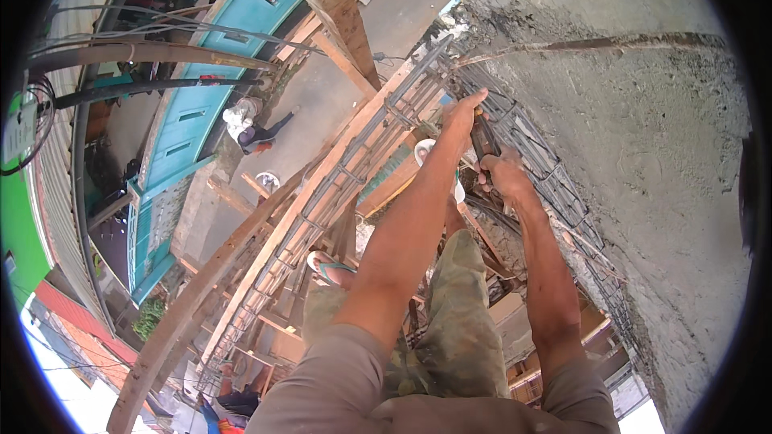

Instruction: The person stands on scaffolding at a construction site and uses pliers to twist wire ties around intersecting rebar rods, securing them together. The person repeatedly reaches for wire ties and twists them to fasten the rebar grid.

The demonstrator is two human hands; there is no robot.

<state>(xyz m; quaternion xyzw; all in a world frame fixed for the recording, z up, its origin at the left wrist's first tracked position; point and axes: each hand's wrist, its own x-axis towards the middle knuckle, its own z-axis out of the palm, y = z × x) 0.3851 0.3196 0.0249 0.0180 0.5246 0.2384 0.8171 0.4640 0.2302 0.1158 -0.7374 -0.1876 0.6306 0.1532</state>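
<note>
Both my arms reach forward to a dark, narrow, bar-like tool [485, 138] whose exact kind I cannot make out. My left hand [464, 112] is closed at its far end, the thumb side uppermost. Nearer to me, my right hand [504, 174] wraps round the other end, with its fingers curled. Just right of the hands runs a cage of tied steel rebar [555, 173] along the rough concrete wall [635, 137]. What the tool touches beneath my hands is hidden.
A second rebar cage [310, 213] lies along a long timber plank [269, 253] on my left. My sandalled foot [331, 269] stands high above a street [301, 112], where a person [253, 124] is below. A wooden post [342, 16] rises ahead; cables [177, 26] cross at left.
</note>
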